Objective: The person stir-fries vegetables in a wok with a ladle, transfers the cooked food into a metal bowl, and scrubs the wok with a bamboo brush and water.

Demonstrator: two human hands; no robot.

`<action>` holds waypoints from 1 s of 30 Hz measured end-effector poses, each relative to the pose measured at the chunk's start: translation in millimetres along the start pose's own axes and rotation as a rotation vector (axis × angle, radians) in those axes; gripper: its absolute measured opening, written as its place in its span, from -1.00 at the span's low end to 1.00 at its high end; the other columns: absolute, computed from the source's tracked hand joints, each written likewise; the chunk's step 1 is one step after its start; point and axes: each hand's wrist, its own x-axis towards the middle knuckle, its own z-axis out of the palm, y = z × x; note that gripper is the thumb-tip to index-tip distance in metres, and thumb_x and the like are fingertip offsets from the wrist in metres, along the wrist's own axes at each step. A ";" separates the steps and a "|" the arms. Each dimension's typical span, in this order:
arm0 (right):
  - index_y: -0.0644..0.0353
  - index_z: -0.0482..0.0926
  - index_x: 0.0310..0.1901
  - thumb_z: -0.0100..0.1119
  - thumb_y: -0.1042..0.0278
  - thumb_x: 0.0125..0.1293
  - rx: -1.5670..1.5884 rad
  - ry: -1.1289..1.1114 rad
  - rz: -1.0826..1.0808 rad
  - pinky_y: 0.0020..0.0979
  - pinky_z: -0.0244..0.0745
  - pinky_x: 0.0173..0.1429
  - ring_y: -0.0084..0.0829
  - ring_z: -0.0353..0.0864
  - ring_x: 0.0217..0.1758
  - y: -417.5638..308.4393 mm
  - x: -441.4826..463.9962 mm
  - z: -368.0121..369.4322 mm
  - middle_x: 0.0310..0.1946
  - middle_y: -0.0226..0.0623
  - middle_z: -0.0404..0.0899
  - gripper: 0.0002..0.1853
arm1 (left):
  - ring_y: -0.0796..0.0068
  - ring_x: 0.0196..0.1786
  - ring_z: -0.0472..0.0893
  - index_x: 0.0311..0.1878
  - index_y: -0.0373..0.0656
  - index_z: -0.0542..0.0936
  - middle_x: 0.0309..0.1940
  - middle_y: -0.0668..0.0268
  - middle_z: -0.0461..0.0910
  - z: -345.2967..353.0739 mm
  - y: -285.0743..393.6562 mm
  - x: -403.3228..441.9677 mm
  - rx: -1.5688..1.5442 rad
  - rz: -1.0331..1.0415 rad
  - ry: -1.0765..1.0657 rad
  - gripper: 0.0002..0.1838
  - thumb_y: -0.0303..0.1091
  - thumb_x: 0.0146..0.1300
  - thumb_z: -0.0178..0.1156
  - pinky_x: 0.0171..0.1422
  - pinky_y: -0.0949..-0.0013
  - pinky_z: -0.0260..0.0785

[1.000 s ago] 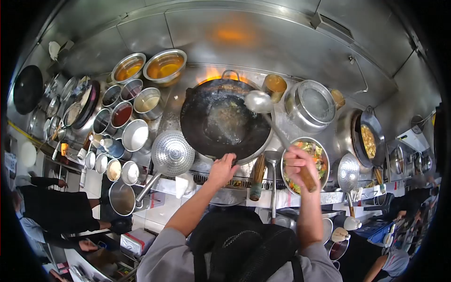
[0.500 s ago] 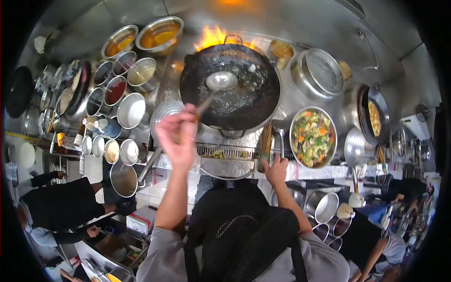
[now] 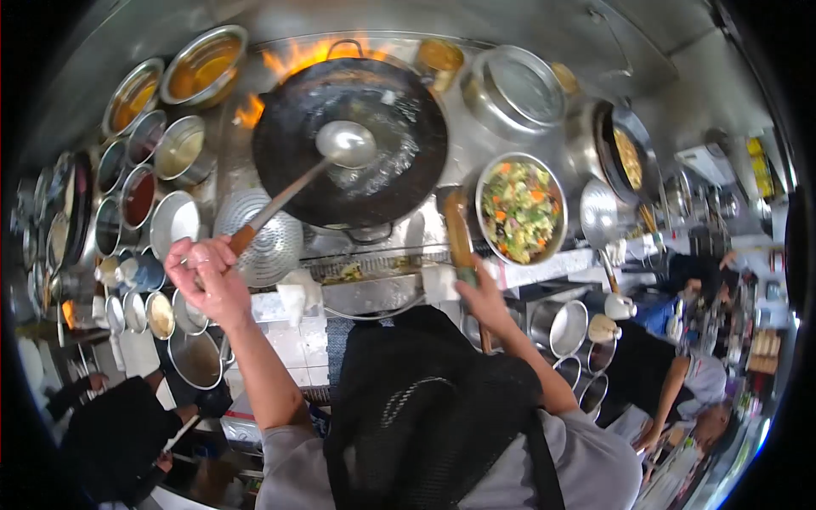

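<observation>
My left hand (image 3: pixel 206 280) is closed round the wooden end of a ladle (image 3: pixel 293 187). The ladle's bowl hangs over a large black wok (image 3: pixel 289 110), which holds some clear liquid and a small pale piece. Right of the wok, my right hand (image 3: pixel 489 299) closes on the green-bound end of a bamboo brush (image 3: pixel 459 229), its thumb and fingers on either side. The brush stands tilted at the counter's front edge. Beside it is a metal bowl of chopped mixed vegetables (image 3: pixel 521 208). A perforated skimmer (image 3: pixel 272 238) lies under the ladle handle.
Flames (image 3: pixel 310 55) rise behind the wok. Metal bowls of orange liquid (image 3: pixel 204 68) and seasoning pots (image 3: pixel 138 197) crowd the left. At the right are a stacked pot (image 3: pixel 523 85), a second wok (image 3: pixel 642 161) and another skimmer (image 3: pixel 598 212). People (image 3: pixel 650 365) stand at both sides.
The ladle has passed from my right hand to my left, which has moved left. My right hand has come down from over the vegetable bowl to the brush. The camera view has shifted.
</observation>
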 end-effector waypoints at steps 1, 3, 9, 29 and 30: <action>0.42 0.17 0.59 0.33 0.16 0.43 -0.168 0.067 -0.090 -0.18 0.37 0.50 -0.11 0.53 0.42 -39.8 -0.8 -15.4 0.39 0.09 0.52 -0.15 | 0.53 -0.42 0.39 0.20 -0.17 0.38 -0.54 0.43 0.33 -7.4 0.0 -1.9 -0.016 -0.034 0.029 -0.74 -0.37 0.58 0.15 0.06 0.14 0.50; 0.35 0.21 0.59 0.33 0.21 0.47 0.035 0.029 -0.128 -0.18 0.41 0.47 -0.07 0.56 0.41 -109.8 36.7 -17.5 0.38 0.12 0.53 -0.21 | 0.55 -0.45 0.39 0.15 -0.15 0.39 -0.55 0.42 0.33 -14.0 -0.2 -3.1 -0.020 -0.058 0.099 -0.77 -0.35 0.58 0.16 0.00 0.19 0.49; 0.12 0.34 0.55 0.25 -0.05 0.50 -0.426 -0.340 -0.546 -0.04 0.52 0.35 0.20 0.64 0.21 -118.3 239.8 74.8 0.20 0.24 0.61 -0.28 | 0.58 -0.50 0.37 0.06 -0.11 0.38 -0.57 0.43 0.33 -6.4 -5.6 5.0 -0.094 -0.084 0.279 -0.80 -0.34 0.56 0.20 -0.08 0.23 0.48; -0.22 0.23 0.59 0.24 0.01 0.47 -0.914 -0.113 -0.488 0.05 0.67 0.11 0.16 0.74 0.01 -176.0 297.2 79.8 0.13 0.08 0.57 -0.29 | 0.51 -0.56 0.42 0.09 -0.16 0.32 -0.50 0.32 0.45 8.4 2.4 13.3 0.094 0.122 0.059 -0.82 -0.49 0.56 0.10 -0.24 0.21 0.45; -0.22 0.23 0.59 0.24 0.01 0.47 -0.911 -0.114 -0.482 0.05 0.67 0.11 0.16 0.74 0.01 -172.2 291.3 85.4 0.13 0.08 0.57 -0.29 | 0.51 -0.56 0.42 0.09 -0.16 0.32 -0.50 0.32 0.45 5.2 1.4 12.5 0.096 0.118 0.054 -0.82 -0.49 0.56 0.10 -0.24 0.21 0.45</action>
